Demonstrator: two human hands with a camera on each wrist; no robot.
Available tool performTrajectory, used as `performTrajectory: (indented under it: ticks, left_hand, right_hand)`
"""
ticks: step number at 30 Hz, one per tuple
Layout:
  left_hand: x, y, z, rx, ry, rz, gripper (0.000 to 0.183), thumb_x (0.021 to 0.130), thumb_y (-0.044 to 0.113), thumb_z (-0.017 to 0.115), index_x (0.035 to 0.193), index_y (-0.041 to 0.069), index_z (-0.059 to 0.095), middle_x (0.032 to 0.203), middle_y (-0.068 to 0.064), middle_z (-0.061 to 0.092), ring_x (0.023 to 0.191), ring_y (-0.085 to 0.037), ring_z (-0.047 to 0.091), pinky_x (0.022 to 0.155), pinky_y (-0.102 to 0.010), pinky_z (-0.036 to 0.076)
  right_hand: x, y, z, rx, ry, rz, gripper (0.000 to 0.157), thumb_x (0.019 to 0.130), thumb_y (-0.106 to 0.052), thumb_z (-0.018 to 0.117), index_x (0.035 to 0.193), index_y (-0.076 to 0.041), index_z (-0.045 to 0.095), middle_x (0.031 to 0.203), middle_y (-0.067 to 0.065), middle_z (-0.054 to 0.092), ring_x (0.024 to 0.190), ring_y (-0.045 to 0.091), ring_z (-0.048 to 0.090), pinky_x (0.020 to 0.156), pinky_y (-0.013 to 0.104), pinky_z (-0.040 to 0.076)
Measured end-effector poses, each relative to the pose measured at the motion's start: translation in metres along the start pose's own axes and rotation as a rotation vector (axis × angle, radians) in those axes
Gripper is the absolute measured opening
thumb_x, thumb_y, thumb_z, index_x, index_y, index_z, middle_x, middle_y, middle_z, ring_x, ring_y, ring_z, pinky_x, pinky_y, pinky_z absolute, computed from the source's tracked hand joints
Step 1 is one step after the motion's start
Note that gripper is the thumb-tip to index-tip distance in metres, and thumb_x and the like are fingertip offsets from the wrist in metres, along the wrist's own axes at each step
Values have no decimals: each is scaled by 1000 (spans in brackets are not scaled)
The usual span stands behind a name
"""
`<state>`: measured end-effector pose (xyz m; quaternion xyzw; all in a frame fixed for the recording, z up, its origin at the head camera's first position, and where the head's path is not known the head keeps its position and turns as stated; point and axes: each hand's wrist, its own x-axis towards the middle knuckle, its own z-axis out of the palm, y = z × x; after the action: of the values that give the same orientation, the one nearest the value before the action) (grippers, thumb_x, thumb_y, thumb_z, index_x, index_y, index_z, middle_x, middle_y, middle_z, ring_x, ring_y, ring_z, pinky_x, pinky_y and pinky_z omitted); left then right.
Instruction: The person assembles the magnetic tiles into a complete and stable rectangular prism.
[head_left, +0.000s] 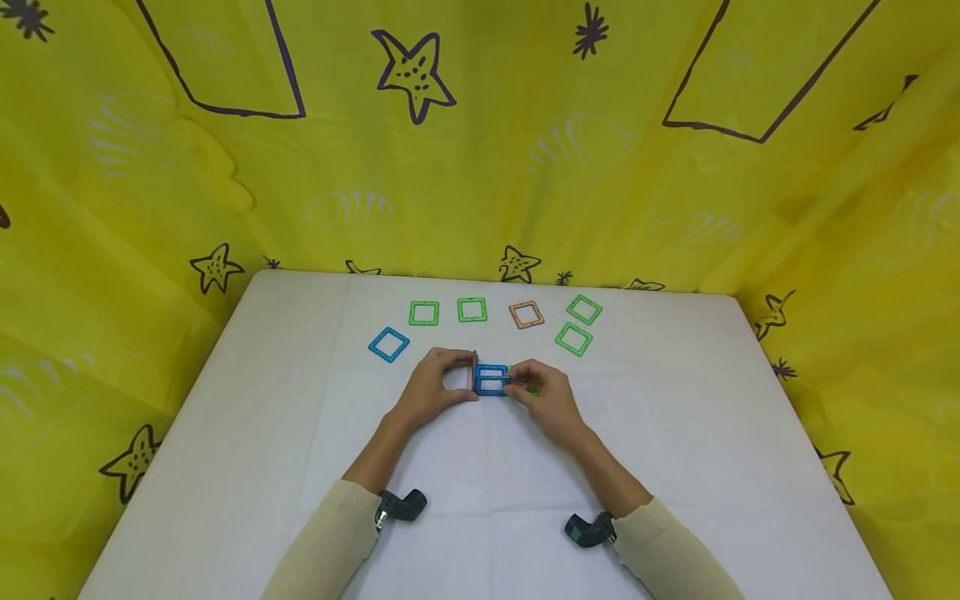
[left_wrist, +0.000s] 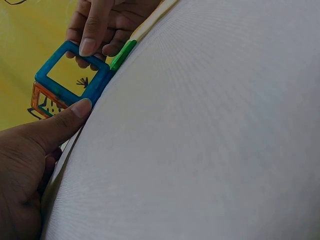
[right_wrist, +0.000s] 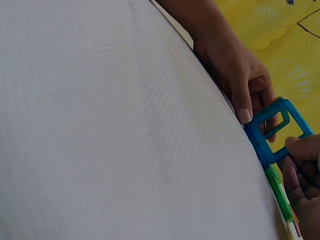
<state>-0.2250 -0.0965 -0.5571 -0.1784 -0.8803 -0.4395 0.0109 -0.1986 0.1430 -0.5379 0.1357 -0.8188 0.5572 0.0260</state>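
My left hand (head_left: 427,390) holds an upright orange square magnetic tile (head_left: 474,372) at its edges, thumb at the near side and fingers at the far side. Against this tile stands a blue square magnetic tile (left_wrist: 52,61), tilted up from the white table. My right hand (head_left: 551,404) pinches its right side between thumb and fingers. A second blue frame shows behind it in the right wrist view, partly covered. In the left wrist view my left thumb touches the blue tile's lower corner. Beside the blue tiles a green tile (right_wrist: 280,195) lies low, partly hidden under my right hand.
Farther back on the white table (head_left: 675,417) lie a blue square tile (head_left: 378,353), an orange one (head_left: 514,317) and several green ones, such as the green tile (head_left: 423,323) at back left. A yellow patterned curtain (head_left: 480,167) surrounds the table's back and sides.
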Motion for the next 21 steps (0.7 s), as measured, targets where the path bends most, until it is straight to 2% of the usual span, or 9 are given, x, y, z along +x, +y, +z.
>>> performTrajectory:
  ticks: [8, 15, 21]
  left_hand:
    - [1, 0, 0, 2, 2, 16, 66, 78, 23, 95, 138, 12, 69, 130, -1, 72, 125, -24, 57, 110, -44, 44]
    - [1, -2, 0, 4, -2, 15, 65, 79, 23, 95, 137, 12, 69, 130, -2, 71, 124, -24, 57, 109, -44, 46]
    - [1, -2, 1, 7, 0, 15, 65, 78, 24, 95, 137, 13, 70, 128, -1, 72, 122, -24, 57, 108, -44, 46]
  right_hand:
    - [0, 0, -2, 22, 5, 11, 15, 90, 6, 79, 102, -1, 73, 98, 8, 73, 88, 22, 68, 78, 25, 57]
    - [0, 6, -3, -81, -15, -42, 22, 85, 7, 83, 103, -3, 74, 94, 4, 74, 78, 18, 66, 69, 26, 55]
    - [-1, 9, -1, -141, -22, -61, 21, 87, 3, 84, 104, -4, 74, 88, 1, 70, 71, 16, 60, 64, 26, 51]
